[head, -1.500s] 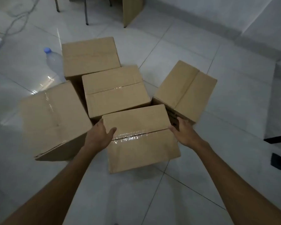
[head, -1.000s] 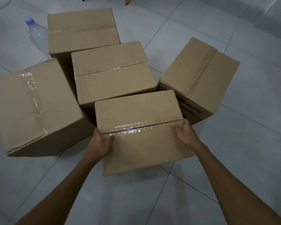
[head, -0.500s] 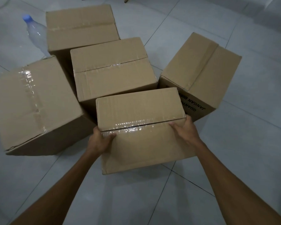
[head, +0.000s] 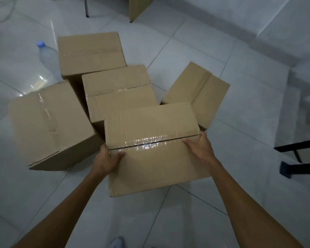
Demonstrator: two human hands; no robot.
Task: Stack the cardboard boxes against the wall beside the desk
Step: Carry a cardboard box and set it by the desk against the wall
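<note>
No brand, label or legible writing can be made out on any carton in the head view; only clear glossy tape is seen along the flap seams. Five cardboard boxes are counted on the tiled floor (head: 240,108). The nearest box (head: 154,145) is gripped at its two sides: the left hand (head: 106,158) is curled round its left edge with the thumb laid on the taped top, and the right hand (head: 199,145) is curled round the right edge with the thumb also on top. Whether this box is touching the floor cannot be told. Just beyond the hands a middle box (head: 118,92) is seen, and behind that a far box (head: 91,52). To the left of the left hand a large box (head: 48,122) is set at an angle. Beyond the right hand an angled box (head: 199,90) is partly hidden by the held one. One plastic bottle (head: 47,58) with a blue cap is lying left of the far box. A wooden desk panel (head: 138,7) and the wall base (head: 231,29) are seen far beyond both hands, well apart from the boxes
</note>
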